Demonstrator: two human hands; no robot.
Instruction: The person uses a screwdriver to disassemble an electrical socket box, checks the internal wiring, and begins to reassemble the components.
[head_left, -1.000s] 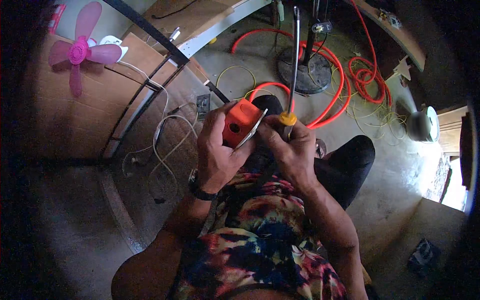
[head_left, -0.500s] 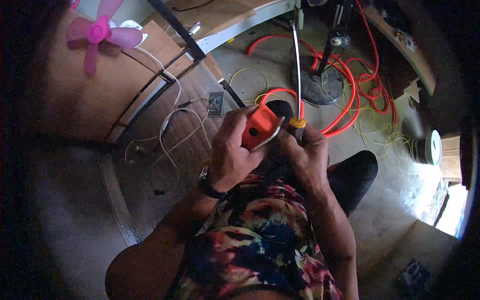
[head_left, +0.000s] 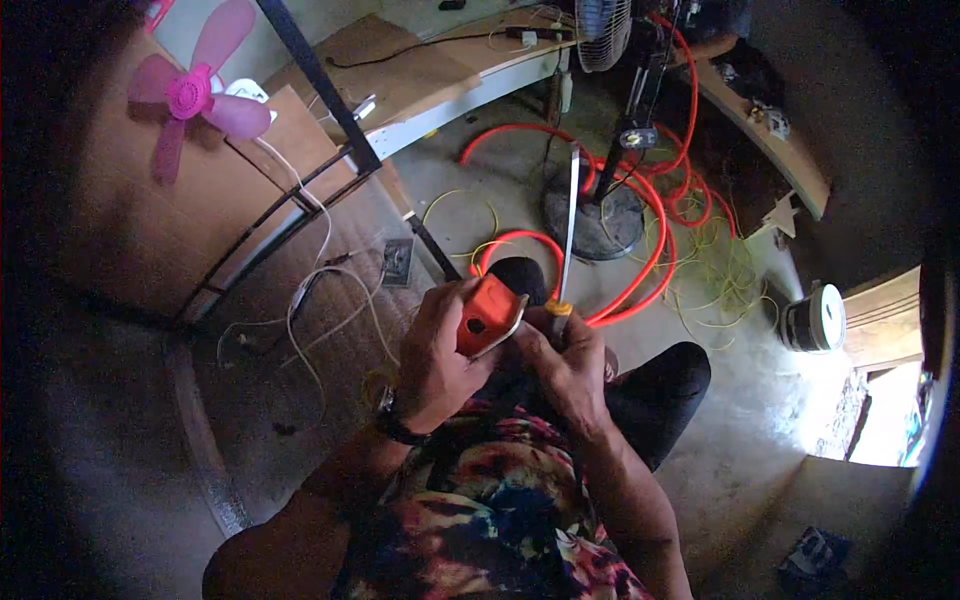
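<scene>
My left hand [head_left: 440, 345] is closed around an orange plastic box [head_left: 484, 306], which looks like an electrical utility box, with a dark round hole in the side facing up. A pale edge runs along the box's right side. Just right of it, my right hand [head_left: 572, 362] grips a long screwdriver [head_left: 570, 225] by its handle, of which a yellow collar shows. The bright shaft points away from me, its tip free in the air. My right fingertips are close by the box's pale edge; whether they touch it I cannot tell. Both hands are above my lap.
Orange flexible tubing [head_left: 655, 270] and thin yellow wire [head_left: 715, 300] lie coiled on the floor around a stand fan's round base [head_left: 600, 218]. At left are a pink fan [head_left: 190, 95], a wooden panel and a white cable [head_left: 325, 225]. A bucket [head_left: 815, 320] stands at right.
The whole view has shifted, so the surroundings appear further left and lower, with more of the stand fan showing. Both hands keep their holds, and the box and screwdriver stay close together.
</scene>
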